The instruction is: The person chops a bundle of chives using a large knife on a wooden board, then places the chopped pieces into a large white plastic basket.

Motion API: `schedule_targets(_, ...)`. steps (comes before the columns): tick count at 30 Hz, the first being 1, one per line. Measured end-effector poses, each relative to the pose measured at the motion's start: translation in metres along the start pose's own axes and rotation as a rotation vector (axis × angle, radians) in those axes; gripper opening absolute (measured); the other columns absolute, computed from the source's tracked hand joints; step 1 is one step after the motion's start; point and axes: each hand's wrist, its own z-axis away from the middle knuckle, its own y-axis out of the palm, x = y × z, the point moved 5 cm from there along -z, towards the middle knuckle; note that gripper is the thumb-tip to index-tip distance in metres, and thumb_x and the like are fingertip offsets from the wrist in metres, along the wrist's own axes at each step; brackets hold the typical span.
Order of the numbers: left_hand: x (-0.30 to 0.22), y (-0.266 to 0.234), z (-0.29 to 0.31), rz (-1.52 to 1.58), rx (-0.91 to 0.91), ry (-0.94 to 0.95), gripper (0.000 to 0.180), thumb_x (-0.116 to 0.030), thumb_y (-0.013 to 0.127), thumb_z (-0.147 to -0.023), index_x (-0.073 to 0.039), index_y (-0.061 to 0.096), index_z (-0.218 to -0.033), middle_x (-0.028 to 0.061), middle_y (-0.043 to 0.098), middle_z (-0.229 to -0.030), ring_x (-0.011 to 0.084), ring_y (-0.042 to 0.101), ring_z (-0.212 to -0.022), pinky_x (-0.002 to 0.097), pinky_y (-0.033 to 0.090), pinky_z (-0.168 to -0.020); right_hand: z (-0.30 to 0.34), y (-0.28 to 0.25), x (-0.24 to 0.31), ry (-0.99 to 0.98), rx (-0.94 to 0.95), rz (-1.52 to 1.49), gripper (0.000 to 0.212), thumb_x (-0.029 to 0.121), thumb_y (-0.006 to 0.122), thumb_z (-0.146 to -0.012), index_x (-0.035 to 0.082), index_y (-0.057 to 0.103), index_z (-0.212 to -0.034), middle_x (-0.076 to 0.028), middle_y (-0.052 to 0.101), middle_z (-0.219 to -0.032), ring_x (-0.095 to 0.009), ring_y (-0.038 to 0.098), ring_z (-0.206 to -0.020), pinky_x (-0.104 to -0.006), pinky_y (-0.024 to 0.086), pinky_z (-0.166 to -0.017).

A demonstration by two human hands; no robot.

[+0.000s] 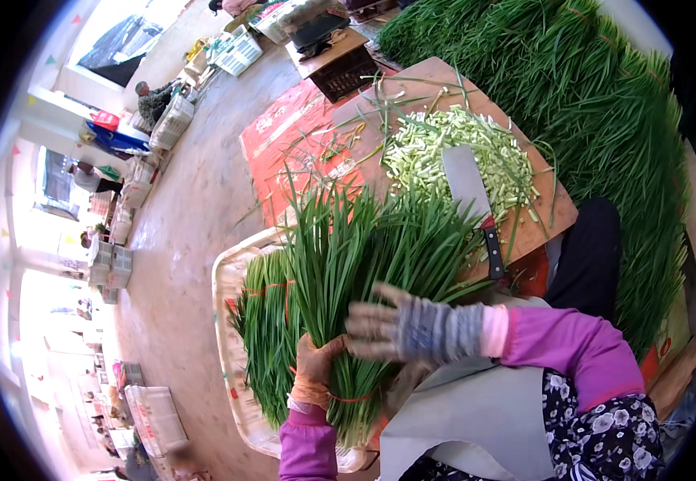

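Gripping a banded bunch of long green leaves point(333, 280) in the left hand point(316, 369), over a pale crate point(219, 305) containing more banded bundles point(268, 361); holding the right hand point(392, 325) open, blurred, close beside the bunch.

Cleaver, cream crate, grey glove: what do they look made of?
Cleaver: likely steel, given the smooth, pale grey blade; black handle with light rivets, plastic or wood unclear.
Cream crate: probably moulded plastic, judging by its rounded corner and ribbed-looking wall.
Grey glove on the right hand: apparently knitted yarn, matte, with stretchy-looking ridges; fibre unclear.
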Motion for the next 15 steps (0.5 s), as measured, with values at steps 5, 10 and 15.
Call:
schedule_targets(5, 0.008, -0.018, -0.005, 0.136, -0.169, 0.103, 0.033, 0.000, 0.069, -0.071, 0.002, 0.062, -0.103, 0.0088, 0.067, -0.090, 0.0193, 0.064, -0.074, 0.0313, 0.053, -0.069, -0.004, 0.037, -0.039, 0.276, 0.587, 0.000, 0.078, 0.032, 0.073, -0.068, 0.005, 0.039, -0.133, -0.015, 0.052, -0.123, -0.031, 0.055, -0.109, -0.0435, 0.049, -0.081)
schedule_targets(10, 0.014, -0.030, -0.006, 0.317, -0.266, 0.084, 0.033, 0.001, 0.061, -0.077, 0.003, 0.057, -0.110, 0.0113, 0.065, -0.096, 0.0240, 0.065, -0.077, 0.0346, 0.055, -0.072, 0.028, 0.043, 0.006, 0.360, 0.427, -0.076, 0.030, 0.016, 0.047, -0.083, -0.001, 0.052, -0.106, -0.010, 0.063, -0.070, -0.026, 0.065, -0.063, -0.0421, 0.053, -0.054)
schedule_targets(15, 0.028, -0.038, -0.009, 0.272, -0.275, 0.083, 0.033, -0.006, 0.060, -0.081, 0.001, 0.057, -0.113, 0.0121, 0.065, -0.102, 0.0276, 0.066, -0.085, 0.0402, 0.057, -0.075, 0.051, 0.061, 0.019, 0.343, 0.485, -0.054, 0.036, 0.017, 0.045, -0.084, -0.006, 0.047, -0.111, -0.012, 0.062, -0.067, -0.027, 0.064, -0.059, -0.0425, 0.052, -0.050)
